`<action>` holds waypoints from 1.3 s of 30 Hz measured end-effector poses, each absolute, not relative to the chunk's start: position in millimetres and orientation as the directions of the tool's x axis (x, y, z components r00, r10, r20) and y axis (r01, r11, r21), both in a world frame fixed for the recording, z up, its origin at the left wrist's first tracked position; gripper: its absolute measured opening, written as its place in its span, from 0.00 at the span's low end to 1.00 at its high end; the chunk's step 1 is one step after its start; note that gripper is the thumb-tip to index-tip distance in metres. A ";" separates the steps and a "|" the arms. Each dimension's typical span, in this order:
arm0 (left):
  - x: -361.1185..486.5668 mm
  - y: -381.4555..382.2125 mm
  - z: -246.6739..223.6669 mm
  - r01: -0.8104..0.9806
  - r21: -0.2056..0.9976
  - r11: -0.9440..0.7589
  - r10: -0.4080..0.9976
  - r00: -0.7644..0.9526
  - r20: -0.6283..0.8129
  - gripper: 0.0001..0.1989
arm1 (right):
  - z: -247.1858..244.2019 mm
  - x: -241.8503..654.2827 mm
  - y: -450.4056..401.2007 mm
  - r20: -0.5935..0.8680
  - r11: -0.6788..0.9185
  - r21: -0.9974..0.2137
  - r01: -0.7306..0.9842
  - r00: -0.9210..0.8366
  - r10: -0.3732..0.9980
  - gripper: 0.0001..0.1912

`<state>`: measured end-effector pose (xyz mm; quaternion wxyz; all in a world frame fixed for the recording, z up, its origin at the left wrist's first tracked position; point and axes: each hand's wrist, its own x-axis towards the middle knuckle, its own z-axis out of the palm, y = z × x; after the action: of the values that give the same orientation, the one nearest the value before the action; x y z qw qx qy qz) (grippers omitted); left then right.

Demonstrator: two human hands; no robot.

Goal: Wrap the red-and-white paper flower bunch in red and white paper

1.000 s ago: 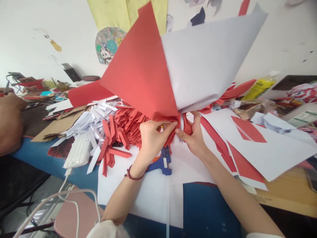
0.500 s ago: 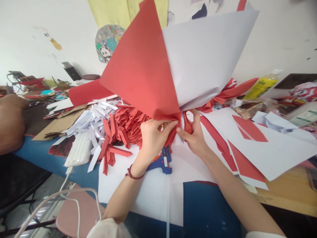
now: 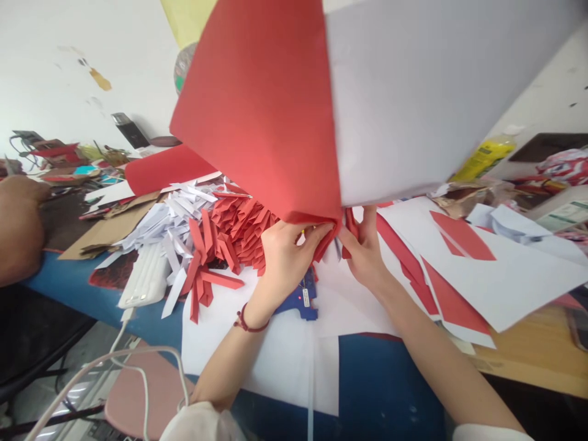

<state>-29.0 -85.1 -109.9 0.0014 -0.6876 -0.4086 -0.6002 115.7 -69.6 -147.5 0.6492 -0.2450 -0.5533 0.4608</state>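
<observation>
A large sheet of red paper (image 3: 261, 116) stands up in front of me, joined along one edge to a white sheet (image 3: 404, 104). My left hand (image 3: 289, 251) pinches the gathered red paper at its lower corner between thumb and fingers. Close beside it, my right hand (image 3: 365, 251) is closed around red-handled scissors (image 3: 350, 229), whose blades are mostly hidden by the paper and fingers. Below the hands lies a blue object (image 3: 301, 303) with a white label and a small red light, partly covered by my left hand.
Folded red paper strips (image 3: 243, 226) and white strips (image 3: 179, 214) are heaped to the left, near a white power strip (image 3: 144, 275). Cut red and white sheets (image 3: 496, 269) spread across the right. A yellow bottle (image 3: 487, 156) stands behind. Another person's arm (image 3: 21, 226) rests at far left.
The red and white sheets have tilted toward me and now fill more of the upper view. My left hand keeps its pinch; my right hand with the scissors has shifted slightly.
</observation>
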 end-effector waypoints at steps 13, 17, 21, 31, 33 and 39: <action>-29.4 -82.7 -118.1 0.668 0.381 -0.639 0.539 0.035 0.842 0.09 | -151.2 120.1 -66.9 0.310 0.269 -0.878 -0.395 -0.042 0.950 0.22; -31.2 -83.2 -115.7 0.680 0.408 -0.609 0.586 0.040 0.809 0.07 | -144.3 118.7 -68.6 0.352 0.282 -0.860 -0.424 -0.095 0.931 0.27; -32.5 -83.4 -113.8 0.692 0.428 -0.582 0.625 0.044 0.779 0.09 | -145.2 121.5 -67.5 0.362 0.283 -0.852 -0.440 -0.103 0.927 0.32; -34.3 -81.8 -112.6 0.723 0.421 -0.548 0.648 0.049 0.760 0.09 | -145.2 121.9 -65.7 0.329 0.252 -0.877 -0.408 -0.128 0.936 0.38; -35.0 -81.3 -112.6 0.723 0.416 -0.551 0.647 0.055 0.760 0.09 | -145.6 122.4 -65.4 0.323 0.240 -0.878 -0.414 -0.144 0.935 0.37; -36.4 -80.0 -113.5 0.723 0.421 -0.547 0.660 0.063 0.749 0.11 | -147.1 121.5 -64.7 0.312 0.233 -0.886 -0.401 -0.145 0.939 0.38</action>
<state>-36.4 -80.0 -113.5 0.0323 -0.7283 -0.4748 -0.4931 121.5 -64.7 -147.1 0.5980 -0.2642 -0.5087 0.5601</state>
